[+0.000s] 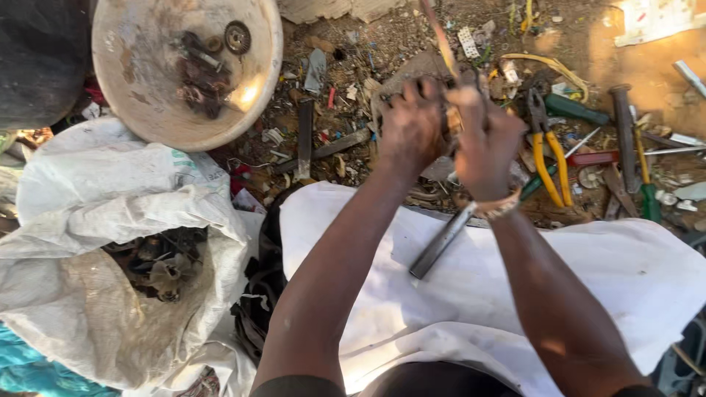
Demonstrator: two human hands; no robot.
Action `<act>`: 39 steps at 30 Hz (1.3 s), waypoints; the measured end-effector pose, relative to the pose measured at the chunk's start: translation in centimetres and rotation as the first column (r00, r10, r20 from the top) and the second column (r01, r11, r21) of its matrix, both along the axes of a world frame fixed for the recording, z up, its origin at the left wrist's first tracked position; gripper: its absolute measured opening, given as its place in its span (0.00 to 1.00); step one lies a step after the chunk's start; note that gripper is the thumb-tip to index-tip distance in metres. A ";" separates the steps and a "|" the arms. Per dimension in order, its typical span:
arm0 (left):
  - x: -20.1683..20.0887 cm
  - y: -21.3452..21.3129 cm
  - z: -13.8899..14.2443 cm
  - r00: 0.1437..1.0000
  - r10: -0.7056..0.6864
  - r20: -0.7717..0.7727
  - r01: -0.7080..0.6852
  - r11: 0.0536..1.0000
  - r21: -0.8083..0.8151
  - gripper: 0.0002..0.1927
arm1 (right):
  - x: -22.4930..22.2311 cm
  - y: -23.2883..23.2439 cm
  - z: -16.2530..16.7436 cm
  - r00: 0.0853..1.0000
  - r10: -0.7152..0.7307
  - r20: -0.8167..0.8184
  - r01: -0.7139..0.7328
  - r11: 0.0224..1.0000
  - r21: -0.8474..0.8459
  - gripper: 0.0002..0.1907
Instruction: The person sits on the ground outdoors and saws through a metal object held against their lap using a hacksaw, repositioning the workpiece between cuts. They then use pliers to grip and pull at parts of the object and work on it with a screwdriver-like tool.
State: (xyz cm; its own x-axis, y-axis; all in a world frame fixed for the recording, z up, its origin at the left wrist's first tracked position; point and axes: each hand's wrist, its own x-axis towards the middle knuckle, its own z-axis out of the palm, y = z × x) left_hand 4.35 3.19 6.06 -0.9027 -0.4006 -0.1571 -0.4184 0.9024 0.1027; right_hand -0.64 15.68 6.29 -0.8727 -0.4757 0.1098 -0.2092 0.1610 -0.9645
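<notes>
Over at the left edge, I've got a white sack [110, 213] gaping open with dark scrap inside, and above it, upper left, a worn round basin [147, 110] holding rusty gears. Both sit well apart from the hands, so no snag there, I reckon.

Moving to centre: left hand [410, 125] is clenched around a small metal part [450, 117], and right hand [485, 140] is wrapped tight on the same piece, knuckles touching. A thin rod [440, 37] sticks up from the grip toward the top edge. If the grip slips, I'd judge that rod could whip or the piece drop into the littered dirt.

Below the wrists, a long dark tool [439, 245] lies on the white cloth [588, 272]; an elbow could knock it.

Right side: yellow-handled pliers [550, 151] and green-handled screwdrivers [647, 184] crowd close. Little free room there.
</notes>
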 end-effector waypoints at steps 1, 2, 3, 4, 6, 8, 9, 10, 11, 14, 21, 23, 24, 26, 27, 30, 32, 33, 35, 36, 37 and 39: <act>0.0 0.2 -0.1 1.000 0.001 0.002 0.000 0.999 -0.033 0.42 | -0.9 0.2 -1.6 0.999 0.028 0.025 -0.027 0.999 -0.031 0.19; -0.2 0.0 -0.2 1.000 0.002 0.007 -0.002 0.998 -0.063 0.44 | -0.8 0.8 -3.2 0.997 0.058 0.052 -0.055 0.997 -0.061 0.19; 0.0 0.3 -0.4 1.000 -0.006 0.025 0.008 0.997 -0.079 0.46 | -0.1 2.7 -4.2 0.993 0.077 0.093 -0.070 0.995 -0.077 0.18; 0.1 0.5 -0.8 0.997 -0.019 -0.077 0.010 0.994 -0.111 0.53 | 1.4 5.8 -4.4 0.998 0.025 0.058 -0.029 0.998 0.060 0.19; 0.1 0.0 -1.5 0.954 -0.034 -0.299 -0.036 0.974 -0.224 0.66 | 4.7 11.9 -3.0 0.914 -0.037 0.405 0.070 0.995 -0.068 0.14; 0.3 -0.3 -2.1 0.983 -0.003 -0.185 -0.016 0.995 -0.101 0.59 | 7.5 17.1 0.9 0.990 -0.080 0.113 0.049 0.967 0.251 0.19; 0.3 -0.4 -2.3 0.993 0.004 -0.121 -0.008 0.999 -0.032 0.55 | 8.4 17.9 2.9 0.979 -0.104 0.178 0.061 0.971 0.229 0.19; 0.3 -0.4 -2.4 0.994 0.009 -0.112 -0.012 1.000 -0.023 0.55 | 8.0 16.9 4.3 0.961 -0.119 0.249 0.070 0.978 0.198 0.18; 0.3 -0.5 -2.3 0.995 0.013 -0.100 -0.015 1.000 -0.018 0.55 | 7.5 15.2 5.7 0.937 -0.133 0.324 0.076 0.980 0.185 0.19; 0.1 -0.3 -1.6 0.988 0.037 -0.153 -0.034 0.999 0.026 0.54 | 2.3 4.7 4.2 0.986 -0.001 0.165 -0.012 0.997 0.075 0.22; -0.4 -0.6 -0.7 0.994 0.059 -0.094 -0.052 0.996 0.075 0.59 | 3.5 9.8 -3.6 0.985 -0.037 0.168 0.027 0.998 0.063 0.22; -0.3 -0.8 -0.6 0.999 0.026 0.030 -0.026 1.000 0.016 0.59 | 7.1 17.0 -2.0 0.999 -0.005 -0.050 0.020 0.955 0.295 0.17; -0.3 -0.8 -0.5 0.995 0.004 0.104 -0.004 1.000 -0.003 0.59 | 8.7 19.5 -0.5 0.956 -0.156 0.247 0.117 0.979 0.166 0.18; -0.4 -0.8 -0.1 0.993 0.029 0.116 -0.034 0.999 0.039 0.57 | 8.4 19.2 0.7 0.802 -0.167 0.574 0.173 0.984 0.044 0.19; -0.5 -0.6 0.2 0.992 0.030 0.123 -0.038 0.997 0.067 0.57 | 7.4 17.7 1.3 0.684 -0.160 0.712 0.226 0.974 0.003 0.20; -0.9 -0.4 1.3 0.992 0.076 0.099 -0.092 0.982 0.165 0.57 | 2.7 7.1 -0.8 0.990 -0.031 0.136 0.017 0.994 0.104 0.18; -1.2 -0.5 1.6 0.997 0.067 0.046 -0.073 0.989 0.129 0.57 | 0.1 2.1 -3.2 1.000 0.011 -0.018 -0.011 1.000 0.003 0.19; -1.2 -0.7 1.6 0.996 0.085 0.028 -0.087 0.991 0.106 0.57 | -0.4 2.2 -4.0 1.000 0.021 -0.019 -0.021 1.000 0.003 0.19; -1.0 -0.9 1.3 0.991 0.103 0.087 -0.117 0.976 0.185 0.55 | 1.5 5.4 -4.9 1.000 0.022 0.006 -0.022 0.999 0.041 0.20; -0.9 -0.9 1.0 0.988 0.105 0.112 -0.127 0.968 0.218 0.53 | 3.2 9.0 -4.5 0.993 -0.026 0.115 0.009 0.989 0.150 0.23; -0.9 -1.0 0.7 0.991 0.089 0.097 -0.105 0.978 0.180 0.53 | 4.9 12.6 -4.0 0.995 0.057 0.078 -0.061 0.997 0.050 0.20; -0.7 -1.0 0.2 0.995 0.054 0.086 -0.063 0.992 0.105 0.52 | 7.9 18.9 -2.1 0.964 -0.187 0.191 0.146 0.967 0.209 0.16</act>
